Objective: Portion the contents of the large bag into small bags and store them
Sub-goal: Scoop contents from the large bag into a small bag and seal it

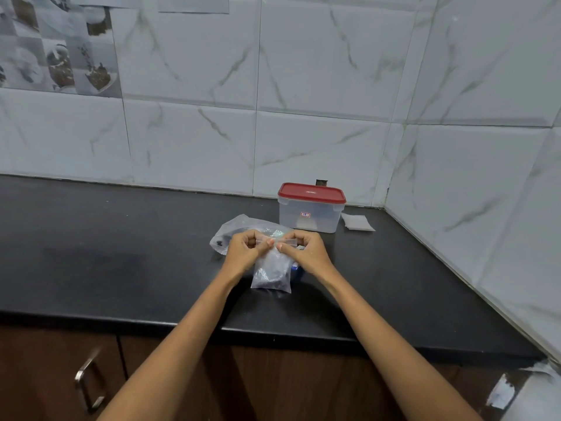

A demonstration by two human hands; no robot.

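Note:
A small clear zip bag (271,273) with dark contents hangs above the black counter (121,253). My left hand (244,253) and my right hand (305,252) both pinch its top strip, thumbs meeting near the middle. Behind my hands the large clear bag (233,226) lies crumpled on the counter with a few dark pieces in it. A clear storage box with a red lid (310,208) stands shut just behind, to the right.
A stack of flat small bags (358,222) lies right of the box near the tiled corner wall. Something blue (296,267) peeks out under my right hand. Cabinet doors with a metal handle (88,387) sit below the counter's front edge.

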